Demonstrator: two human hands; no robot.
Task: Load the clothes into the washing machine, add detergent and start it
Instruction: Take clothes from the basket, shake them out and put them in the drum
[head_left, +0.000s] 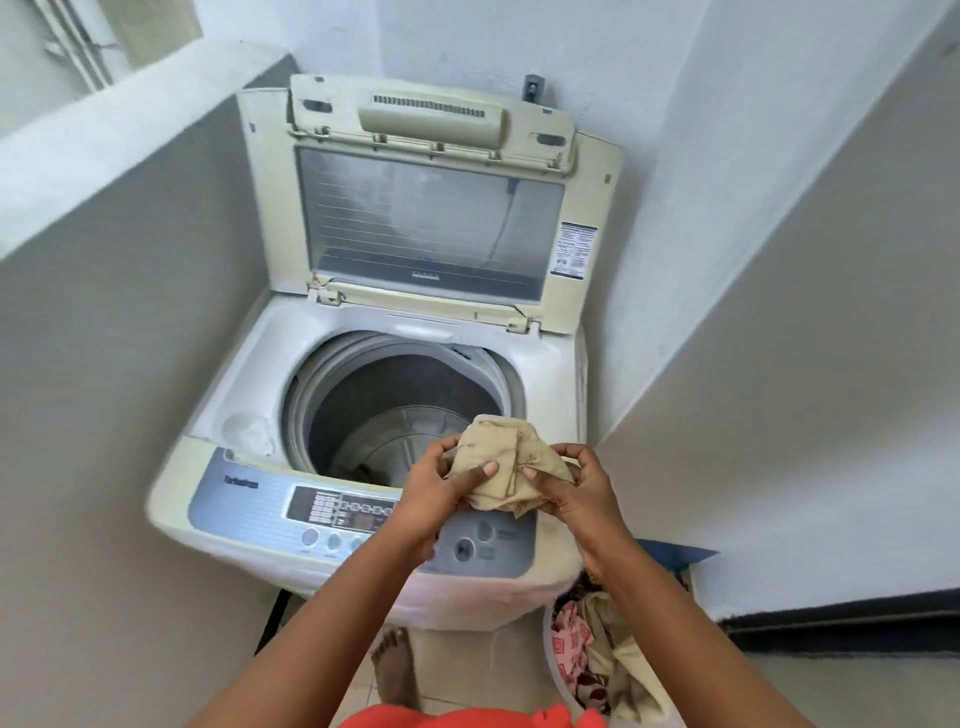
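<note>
Washing machine (249, 395) stands with lid (431, 208) up; 2 hands, left hand (436, 493) and right hand (576, 493), pinch a beige cloth (511, 462) over its drum (395, 415), which perhaps holds something dark.

white walls (779, 156), tiled floor (831, 686)

Crumpled beige cloth (511, 470) above open washing machine (249, 364), drum (395, 410) nearly empty
</note>
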